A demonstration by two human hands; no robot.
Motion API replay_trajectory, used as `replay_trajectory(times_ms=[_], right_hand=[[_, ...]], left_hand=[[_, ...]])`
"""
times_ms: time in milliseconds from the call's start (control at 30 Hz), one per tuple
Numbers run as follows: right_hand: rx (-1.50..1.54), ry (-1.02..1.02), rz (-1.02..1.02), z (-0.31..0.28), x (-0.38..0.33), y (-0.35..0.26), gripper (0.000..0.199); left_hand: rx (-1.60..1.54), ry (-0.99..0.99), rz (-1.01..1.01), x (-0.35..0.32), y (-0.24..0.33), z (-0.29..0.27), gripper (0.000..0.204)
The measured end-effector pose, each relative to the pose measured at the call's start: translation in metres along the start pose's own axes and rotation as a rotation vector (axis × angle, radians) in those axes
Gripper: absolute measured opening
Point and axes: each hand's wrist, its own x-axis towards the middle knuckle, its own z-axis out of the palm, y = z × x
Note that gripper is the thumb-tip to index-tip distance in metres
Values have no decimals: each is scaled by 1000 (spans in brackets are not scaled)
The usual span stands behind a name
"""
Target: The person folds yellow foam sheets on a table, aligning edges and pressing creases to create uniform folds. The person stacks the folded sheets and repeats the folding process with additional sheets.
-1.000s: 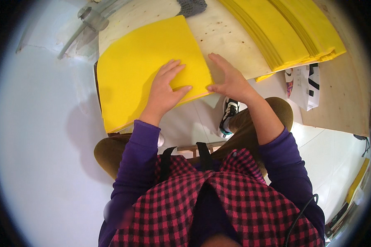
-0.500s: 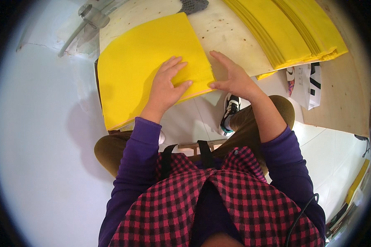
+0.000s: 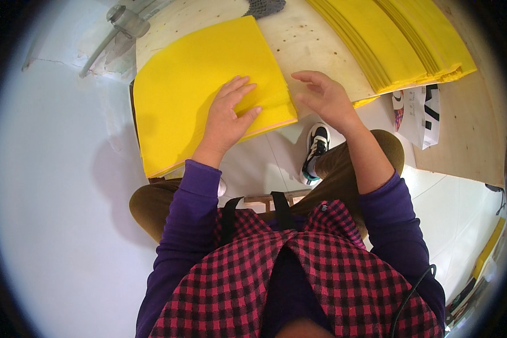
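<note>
A wide yellow sheet, felt-like in look (image 3: 186, 73), lies flat at the left end of the wooden table, its near edge along the table's front. My left hand (image 3: 229, 115) rests on it near that edge, fingers stretched out and thumb apart. Just off the sheet's right edge is my right hand (image 3: 324, 100), its fingers loosely curved with nothing seen in them. Whether its fingertips touch the table is unclear. How many layers lie under my left hand cannot be made out.
Stacks of folded yellow sheets (image 3: 400, 45) lie at the table's right. A grey knitted piece (image 3: 265, 7) sits at the far edge. Below the stacks hangs a white printed bag (image 3: 419, 115), beside a wooden panel (image 3: 467, 129). A pipe (image 3: 98, 53) runs along the left wall.
My right hand has come off the sheet's right corner and shifted slightly right, its fingers curling more. My left hand stays in place on the sheet.
</note>
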Motion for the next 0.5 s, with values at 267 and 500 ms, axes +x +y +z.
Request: replay_trajectory(times_ms=[267,500], right_hand=[[59,-53,71,0,2,6,26],[83,-91,95,7,1,9,22]], left_hand=[[-28,2,1,0,-1,-1,41],[-41,-13,-4,-1,-1,-2,40]])
